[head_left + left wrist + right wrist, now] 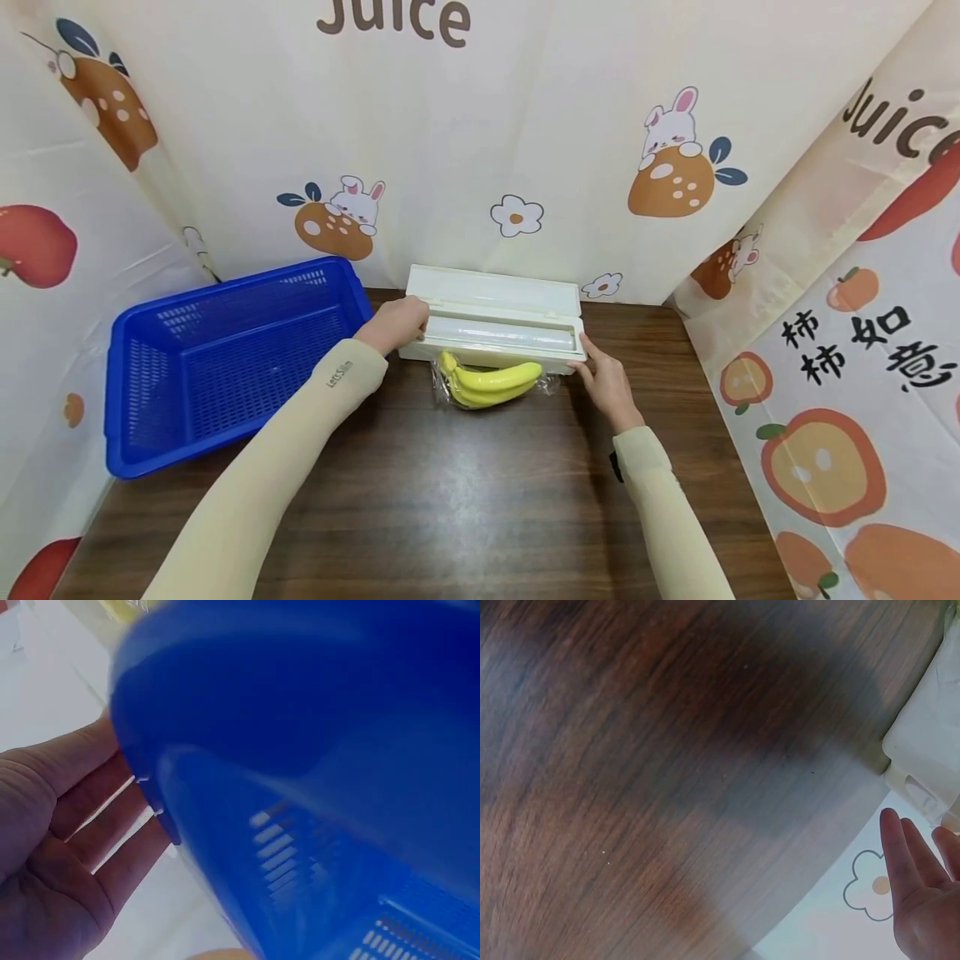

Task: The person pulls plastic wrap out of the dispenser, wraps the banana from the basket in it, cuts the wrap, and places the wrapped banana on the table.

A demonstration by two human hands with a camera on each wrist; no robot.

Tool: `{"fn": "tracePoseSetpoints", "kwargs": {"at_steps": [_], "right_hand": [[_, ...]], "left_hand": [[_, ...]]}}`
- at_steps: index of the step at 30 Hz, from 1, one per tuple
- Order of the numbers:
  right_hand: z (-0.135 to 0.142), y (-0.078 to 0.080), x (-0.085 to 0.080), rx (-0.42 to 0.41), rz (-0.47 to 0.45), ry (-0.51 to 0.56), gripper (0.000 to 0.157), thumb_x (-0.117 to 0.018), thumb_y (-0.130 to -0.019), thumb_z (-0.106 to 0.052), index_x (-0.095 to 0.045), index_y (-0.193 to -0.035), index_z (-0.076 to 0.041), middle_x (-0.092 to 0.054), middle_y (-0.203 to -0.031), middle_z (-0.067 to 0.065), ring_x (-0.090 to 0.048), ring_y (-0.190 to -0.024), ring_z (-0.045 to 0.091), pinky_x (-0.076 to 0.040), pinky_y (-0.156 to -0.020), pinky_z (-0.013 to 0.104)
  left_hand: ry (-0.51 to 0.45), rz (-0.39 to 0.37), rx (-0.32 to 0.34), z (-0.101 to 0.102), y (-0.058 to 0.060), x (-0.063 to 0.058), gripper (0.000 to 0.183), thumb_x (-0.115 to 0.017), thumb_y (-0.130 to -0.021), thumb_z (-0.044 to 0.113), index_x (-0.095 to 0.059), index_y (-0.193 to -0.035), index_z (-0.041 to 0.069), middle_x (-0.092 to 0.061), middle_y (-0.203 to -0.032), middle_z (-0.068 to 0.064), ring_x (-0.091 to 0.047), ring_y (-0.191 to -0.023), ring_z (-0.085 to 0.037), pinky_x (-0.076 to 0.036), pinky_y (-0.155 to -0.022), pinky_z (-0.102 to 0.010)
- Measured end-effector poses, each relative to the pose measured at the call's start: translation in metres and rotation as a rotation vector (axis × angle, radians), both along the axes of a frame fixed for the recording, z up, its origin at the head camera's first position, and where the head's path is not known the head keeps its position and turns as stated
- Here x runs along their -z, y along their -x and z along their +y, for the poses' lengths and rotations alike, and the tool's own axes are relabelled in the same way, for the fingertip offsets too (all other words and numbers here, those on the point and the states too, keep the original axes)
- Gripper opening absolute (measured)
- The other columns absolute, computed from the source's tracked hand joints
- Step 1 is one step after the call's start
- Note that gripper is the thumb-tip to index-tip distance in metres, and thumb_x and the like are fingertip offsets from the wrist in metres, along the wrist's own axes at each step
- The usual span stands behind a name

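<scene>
White box [480, 357] was found on table [465, 500], nr printed backdrop [517, 125], w/ lid [491, 289] raised behind; roll of clear film [498, 333] was noted lengthwise inside. Yellow bananas [495, 385] in clear plastic [441, 385] were seen on table just in front of box, poss. touching it. L hand [397, 323] was placed at box's L end; in L wrist view its fingertips were hidden by blue basket [225, 292], so whether box or film was grasped could not be told. R hand [609, 387] was laid against box's R end, fingers straight, not clenched.

Risks, as judged: (1) if box were slid fwd, bananas could be pushed or rolled; (2) plastic could be snagged under box's front edge; (3) lid, apparently unheld, could be dropped onto fingers by a jolt; (4) basket, nr L hand, could be knocked by a sideways swing; (5) box could be skewed by uneven pressure at its ends.
</scene>
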State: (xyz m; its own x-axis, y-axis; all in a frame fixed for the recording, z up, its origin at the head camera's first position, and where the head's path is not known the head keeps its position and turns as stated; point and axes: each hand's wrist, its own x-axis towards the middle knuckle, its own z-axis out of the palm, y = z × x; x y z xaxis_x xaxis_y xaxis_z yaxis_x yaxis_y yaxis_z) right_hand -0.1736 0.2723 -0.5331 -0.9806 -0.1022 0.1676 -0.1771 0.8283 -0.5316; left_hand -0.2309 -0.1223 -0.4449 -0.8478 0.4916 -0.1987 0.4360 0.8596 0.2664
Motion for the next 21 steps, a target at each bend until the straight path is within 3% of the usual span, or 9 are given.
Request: {"fn": "tracePoseSetpoints", "kwargs": {"at_steps": [4,8,16,21], "right_hand": [[0.0015,-0.0011,0.0002,0.002,-0.011,0.002,0.066,-0.074,-0.100,-0.019,-0.046,-0.159,-0.007,-0.055,-0.150,0.026,-0.069,-0.092,0.044,-0.053,-0.075,0.051],[0.0009,-0.0011,0.0014,-0.003,-0.018,0.004,0.065,-0.073,-0.101,-0.020,-0.046,-0.159,-0.007,-0.054,-0.151,0.025,-0.066,-0.121,0.047,-0.055,-0.082,0.055],[-0.0008,-0.0005,-0.0002,-0.008,-0.004,0.015,0.065,-0.074,-0.100,-0.019,-0.047,-0.158,-0.006,-0.055,-0.150,0.024,-0.066,-0.119,0.046,-0.055,-0.083,0.057],[0.0005,0.0006,0.0007,0.000,0.010,0.016,0.066,-0.074,-0.099,-0.018,-0.047,-0.158,-0.007,-0.056,-0.148,0.026,-0.068,-0.117,0.046,-0.055,-0.082,0.056]], "left_hand": [[0.027,0.021,-0.001,0.0004,0.0001,0.0015,0.016,-0.077,-0.093,0.001,-0.071,-0.080,0.006,-0.071,-0.085,-0.006,-0.055,-0.071,-0.017,-0.053,-0.069,-0.037],[0.092,0.038,-0.003,0.0034,0.0009,0.0001,0.020,-0.076,-0.091,-0.003,-0.068,-0.076,0.006,-0.071,-0.085,-0.008,-0.055,-0.070,-0.018,-0.054,-0.065,-0.037],[0.128,0.049,-0.030,0.0004,0.0010,-0.0056,0.017,-0.065,-0.088,-0.012,-0.067,-0.080,0.002,-0.073,-0.095,-0.015,-0.049,-0.069,-0.021,-0.050,-0.062,-0.038],[0.118,0.094,-0.038,-0.0035,-0.0019,-0.0060,0.017,-0.060,-0.092,-0.014,-0.071,-0.092,-0.001,-0.075,-0.104,-0.020,-0.061,-0.075,-0.025,-0.058,-0.069,-0.044]]}}
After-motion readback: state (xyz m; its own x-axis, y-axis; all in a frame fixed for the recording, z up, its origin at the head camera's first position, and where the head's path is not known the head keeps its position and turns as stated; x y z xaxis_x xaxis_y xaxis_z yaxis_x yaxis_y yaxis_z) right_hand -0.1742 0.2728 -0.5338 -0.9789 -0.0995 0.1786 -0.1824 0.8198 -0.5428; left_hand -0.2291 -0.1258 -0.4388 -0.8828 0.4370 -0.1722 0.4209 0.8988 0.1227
